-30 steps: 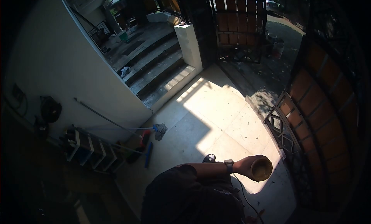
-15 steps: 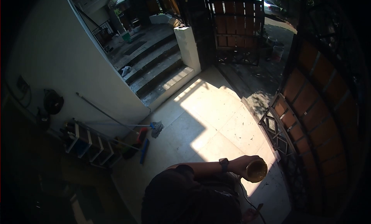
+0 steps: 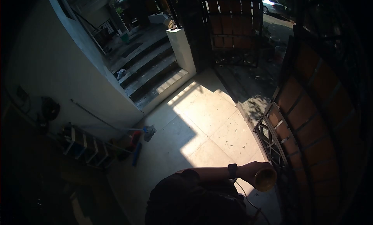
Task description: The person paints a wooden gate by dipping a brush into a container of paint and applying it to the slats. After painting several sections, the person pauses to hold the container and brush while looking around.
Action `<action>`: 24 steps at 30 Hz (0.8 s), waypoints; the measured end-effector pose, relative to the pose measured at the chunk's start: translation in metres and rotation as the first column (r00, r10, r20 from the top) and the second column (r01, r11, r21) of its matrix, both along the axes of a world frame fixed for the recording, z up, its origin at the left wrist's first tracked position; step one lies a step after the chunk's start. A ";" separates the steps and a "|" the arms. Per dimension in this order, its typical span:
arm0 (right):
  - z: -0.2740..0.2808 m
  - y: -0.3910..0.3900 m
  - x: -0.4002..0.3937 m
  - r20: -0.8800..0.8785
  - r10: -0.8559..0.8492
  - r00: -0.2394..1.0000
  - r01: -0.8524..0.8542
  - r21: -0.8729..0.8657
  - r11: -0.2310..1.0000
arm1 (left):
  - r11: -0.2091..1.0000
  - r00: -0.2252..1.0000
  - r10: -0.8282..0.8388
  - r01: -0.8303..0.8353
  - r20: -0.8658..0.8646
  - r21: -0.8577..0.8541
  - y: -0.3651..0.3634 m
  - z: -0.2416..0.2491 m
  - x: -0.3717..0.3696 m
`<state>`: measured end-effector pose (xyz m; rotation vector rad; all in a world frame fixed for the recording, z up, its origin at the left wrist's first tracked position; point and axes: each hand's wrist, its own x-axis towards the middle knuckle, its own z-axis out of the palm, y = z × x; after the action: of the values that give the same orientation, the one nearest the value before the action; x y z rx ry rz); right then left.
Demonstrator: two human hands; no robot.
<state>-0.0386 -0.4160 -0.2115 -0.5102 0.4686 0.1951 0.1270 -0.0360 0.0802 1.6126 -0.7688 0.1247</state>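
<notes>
My left hand [image 3: 251,173], with a dark watch [image 3: 232,171] on its wrist, reaches across to the right. Its fingers are wrapped round a golden-brown, cup-like thing [image 3: 265,180] with a round rim turned towards me. A thin dark cord [image 3: 247,198] hangs below the wrist and curves down to the lower edge. My right hand [image 3: 254,216] is a dim patch beside that cord, its fingers lost in shadow. The dark clothing on my body [image 3: 194,201] fills the bottom middle.
A wood-and-metal gate [image 3: 299,120] stands close on the right. Sunlit tiles [image 3: 210,120] lead to steps [image 3: 151,71] at upper left. A mop [image 3: 149,132], a blue-headed floor squeegee [image 3: 136,154] and a rack [image 3: 85,147] line the left wall. A car [image 3: 272,5] is parked outside.
My left hand and the cup-like thing have shifted slightly right and down in view. My right hand shows less clearly. The surroundings have slid left as my head turned.
</notes>
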 end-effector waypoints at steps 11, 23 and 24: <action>-0.017 -0.013 0.180 0.317 0.187 0.930 -0.284 0.297 0.912 | 0.981 0.985 0.164 -0.157 -0.055 0.116 0.007 -0.001 0.071; 0.083 0.016 0.296 -0.093 0.549 0.831 -0.519 0.228 0.824 | 0.886 0.865 0.463 -0.442 -0.193 0.142 -0.054 0.025 0.054; 0.081 0.013 0.306 -0.088 0.599 0.796 -0.574 0.205 0.793 | 0.866 0.847 0.500 -0.482 -0.181 0.135 -0.059 0.026 0.049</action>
<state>0.2673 -0.4027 -0.1309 -0.4646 0.4211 0.8789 0.1765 -0.0945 0.1063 1.8431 -0.1824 0.2878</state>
